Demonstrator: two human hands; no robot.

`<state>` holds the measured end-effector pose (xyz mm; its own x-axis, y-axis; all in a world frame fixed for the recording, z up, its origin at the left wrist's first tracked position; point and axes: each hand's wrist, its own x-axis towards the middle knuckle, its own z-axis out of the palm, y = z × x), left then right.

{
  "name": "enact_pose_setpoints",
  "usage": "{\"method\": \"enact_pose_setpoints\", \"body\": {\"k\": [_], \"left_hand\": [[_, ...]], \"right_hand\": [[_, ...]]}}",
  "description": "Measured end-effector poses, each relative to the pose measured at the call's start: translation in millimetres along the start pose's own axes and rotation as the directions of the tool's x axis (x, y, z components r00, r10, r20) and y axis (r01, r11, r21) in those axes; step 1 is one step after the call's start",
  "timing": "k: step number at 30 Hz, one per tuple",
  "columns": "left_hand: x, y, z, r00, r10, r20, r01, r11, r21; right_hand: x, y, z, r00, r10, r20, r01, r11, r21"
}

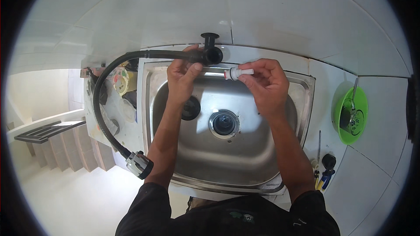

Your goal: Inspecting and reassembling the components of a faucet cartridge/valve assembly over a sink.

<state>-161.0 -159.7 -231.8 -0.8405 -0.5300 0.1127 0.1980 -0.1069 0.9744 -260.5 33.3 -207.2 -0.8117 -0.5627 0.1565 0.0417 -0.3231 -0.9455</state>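
At the back of the steel sink (227,157), my left hand (183,76) grips the black faucet body (203,57) fixed at the wall, fingers curled behind it. A long black flexible spout (106,74) arches left from it down to a chrome spray head (139,165) beside my left forearm. My right hand (264,83) pinches a white plastic cartridge (237,73) with a dark ring and red tip, held just right of and below the faucet's round opening, apart from it. A black round piece (191,108) lies in the basin left of the drain (224,123).
A green bowl (351,136) with a strainer stands right of the sink, near pliers (325,179) and a screwdriver (319,153). Containers and clutter (124,83) lie on the left counter. Beyond it are a staircase (76,146) and black railing (33,133). A tiled wall (275,17) rises behind.
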Motion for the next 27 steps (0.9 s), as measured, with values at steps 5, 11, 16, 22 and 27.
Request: {"method": "enact_pose_setpoints", "body": {"k": [5, 11, 16, 22, 27], "left_hand": [[-1, 1, 7, 1.000, 0.030, -0.009, -0.029, 0.998, 0.056], [-4, -5, 10, 0.995, 0.085, -0.047, -0.082, 0.994, 0.068], [-5, -1, 10, 0.999, 0.037, -0.030, -0.035, 0.997, 0.071], [-4, 1, 14, 0.999, 0.008, -0.046, -0.007, 1.000, 0.023], [-4, -1, 12, 0.999, 0.015, -0.045, -0.014, 1.000, 0.016]], "right_hand": [[5, -5, 6, 0.994, -0.100, 0.053, 0.106, 0.985, -0.138], [10, -4, 15, 0.988, -0.153, 0.023, 0.154, 0.966, -0.210], [11, -1, 15, 0.987, -0.161, 0.025, 0.163, 0.965, -0.207], [8, 4, 16, 0.987, -0.162, 0.015, 0.162, 0.970, -0.183], [6, 5, 17, 0.986, -0.161, 0.033, 0.165, 0.966, -0.199]]}}
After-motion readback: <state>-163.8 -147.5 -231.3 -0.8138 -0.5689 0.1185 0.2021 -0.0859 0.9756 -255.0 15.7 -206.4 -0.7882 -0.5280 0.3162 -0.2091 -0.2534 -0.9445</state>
